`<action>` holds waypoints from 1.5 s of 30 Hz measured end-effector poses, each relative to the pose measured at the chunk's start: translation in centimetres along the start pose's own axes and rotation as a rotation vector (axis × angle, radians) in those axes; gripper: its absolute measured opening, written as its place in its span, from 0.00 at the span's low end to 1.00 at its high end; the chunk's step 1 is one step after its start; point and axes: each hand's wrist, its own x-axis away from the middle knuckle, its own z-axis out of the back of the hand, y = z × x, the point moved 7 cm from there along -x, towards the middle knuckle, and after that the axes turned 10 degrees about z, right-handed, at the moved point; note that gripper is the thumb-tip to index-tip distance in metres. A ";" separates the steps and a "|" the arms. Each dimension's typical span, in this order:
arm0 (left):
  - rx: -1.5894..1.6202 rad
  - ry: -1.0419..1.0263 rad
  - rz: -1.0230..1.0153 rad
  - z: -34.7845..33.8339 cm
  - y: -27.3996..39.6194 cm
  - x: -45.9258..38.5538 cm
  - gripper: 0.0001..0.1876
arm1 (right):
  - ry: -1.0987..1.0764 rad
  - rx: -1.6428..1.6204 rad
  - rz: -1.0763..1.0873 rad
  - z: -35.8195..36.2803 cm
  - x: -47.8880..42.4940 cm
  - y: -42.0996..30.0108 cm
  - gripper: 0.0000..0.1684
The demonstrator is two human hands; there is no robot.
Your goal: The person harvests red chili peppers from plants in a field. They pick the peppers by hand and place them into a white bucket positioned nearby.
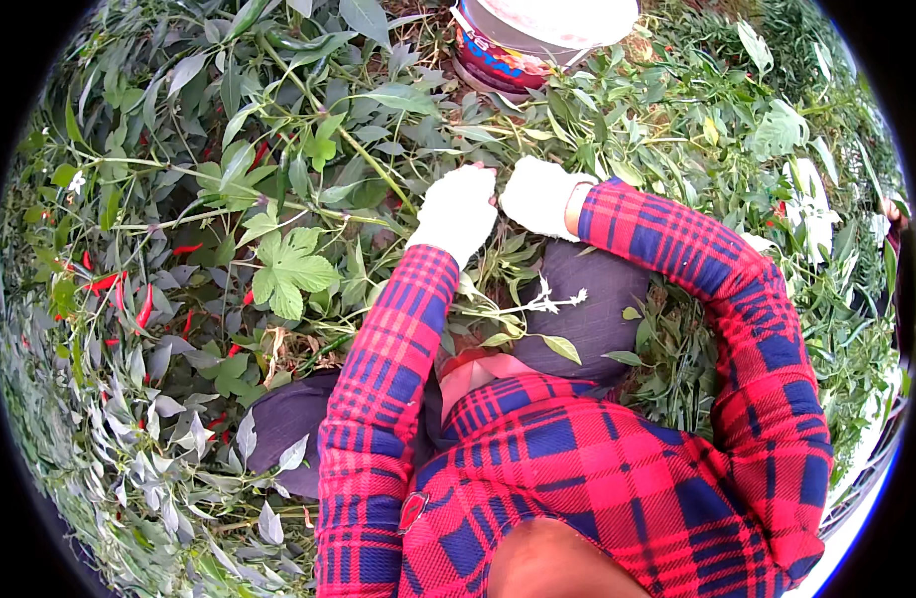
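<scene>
My left hand, in a white fabric glove with bare fingertips, is raised among the chili pepper plants in front of me. Close on its right is my right hand, in a matching glove, with its fingers turned inward toward the left one. A narrow gap parts the two hands. The gloves and overexposure hide most of the fingers, so whether either hand grips a stem or a pepper cannot be told. Red chili peppers hang low at the left, and a long green pepper hangs left of my left hand.
A printed plastic bucket with a pale, washed-out top stands beyond my hands. Branches cross from the left close to my left hand. A lobed green leaf lies left of my forearm. Part of another person shows at the right edge.
</scene>
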 end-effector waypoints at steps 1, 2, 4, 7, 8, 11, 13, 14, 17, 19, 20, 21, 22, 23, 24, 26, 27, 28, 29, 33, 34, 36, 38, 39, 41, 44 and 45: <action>-0.207 -0.249 0.033 -2.2 -2.1 0.1 0.15 | -0.096 0.243 0.227 -0.3 0.6 -1.1 0.09; -0.442 -0.492 0.040 -4.3 -4.4 0.8 0.16 | -0.189 0.227 0.132 -0.7 1.1 -0.2 0.08; -0.480 -0.379 0.086 -4.7 -7.0 1.7 0.15 | -0.260 0.264 0.148 -0.9 1.9 0.2 0.07; -0.185 -0.132 -0.092 -4.5 -7.0 2.6 0.11 | -0.287 0.240 0.206 -1.5 0.5 -0.1 0.07; -0.171 -0.132 -0.075 -4.9 -7.1 2.8 0.10 | -0.246 0.150 0.122 -1.7 -0.6 0.3 0.08; -0.148 -0.025 -0.088 -4.3 -6.6 2.4 0.11 | 0.123 -0.289 -0.117 -1.7 -5.5 1.5 0.10; -0.213 -0.092 -0.135 -4.3 -6.3 2.0 0.11 | -0.187 0.077 0.140 -5.1 -8.8 -0.3 0.11; -0.214 -0.086 -0.180 -3.8 -6.0 1.9 0.08 | -0.181 -0.067 0.021 -6.6 -9.2 0.3 0.11; -0.238 -0.105 -0.339 -2.7 -5.7 2.1 0.02 | -0.144 -0.179 -0.314 -11.0 -9.2 2.5 0.14; -0.173 -0.143 -0.289 -2.2 -6.1 1.8 0.03 | -0.024 -0.338 -0.440 -13.3 -9.5 3.6 0.15; -0.188 -0.195 -0.263 -2.4 -6.3 1.6 0.04 | 0.024 -0.421 -0.495 -14.4 -9.9 4.2 0.15; -0.175 -0.186 -0.282 -2.1 -6.0 1.5 0.05 | 0.072 -0.505 -0.555 -15.5 -10.5 4.8 0.15; -0.173 -0.171 -0.287 -1.8 -5.8 1.3 0.05 | 0.124 -0.585 -0.617 -16.4 -11.1 5.3 0.15; -0.136 -0.166 -0.295 -1.5 -5.4 1.1 0.06 | 0.181 -0.672 -0.669 -17.2 -11.9 5.9 0.16; -0.156 -0.159 -0.293 -1.4 -5.2 1.1 0.06 | 0.245 -0.748 -0.715 -17.9 -12.6 6.3 0.16; -0.247 -0.296 -0.201 -2.0 -5.5 0.9 0.10 | 0.366 -0.911 -0.768 -19.3 -14.0 7.1 0.16; -0.243 -0.317 -0.193 -2.0 -5.5 0.9 0.11 | 0.417 -0.988 -0.786 -20.0 -14.4 7.4 0.16; -0.228 -0.289 -0.212 -1.7 -5.1 0.9 0.10 | 0.458 -1.050 -0.797 -20.7 -14.8 7.7 0.17; -0.228 -0.288 -0.205 -1.6 -5.1 0.8 0.10 | 0.499 -1.118 -0.803 -21.4 -15.1 7.9 0.17; -0.255 -0.296 -0.209 -1.6 -4.9 0.6 0.10 | 0.607 -1.319 -0.828 -23.6 -15.0 8.4 0.18; -0.265 -0.265 -0.255 -1.5 -4.6 0.6 0.11 | 0.629 -1.362 -0.832 -23.9 -15.0 8.4 0.18; -0.306 -0.329 -0.239 -1.9 -4.8 0.5 0.15 | 0.665 -1.435 -0.844 -24.4 -14.7 8.3 0.18; -0.261 -0.289 -0.242 -1.5 -4.6 0.3 0.14 | 0.709 -1.507 -0.851 -24.6 -14.5 8.1 0.19; -0.267 -0.303 -0.239 -1.6 -4.5 0.3 0.14 | 0.729 -1.537 -0.852 -24.6 -14.4 8.1 0.19; -0.276 -0.314 -0.238 -1.5 -4.5 0.2 0.14 | 0.770 -1.596 -0.851 -24.6 -14.2 7.9 0.20; -0.269 -0.352 -0.216 -1.7 -4.7 0.1 0.14 | 0.826 -1.680 -0.838 -24.4 -14.1 7.5 0.20; -0.259 -0.364 -0.210 -1.8 -4.8 0.1 0.14 | 0.846 -1.704 -0.830 -24.4 -14.1 7.4 0.20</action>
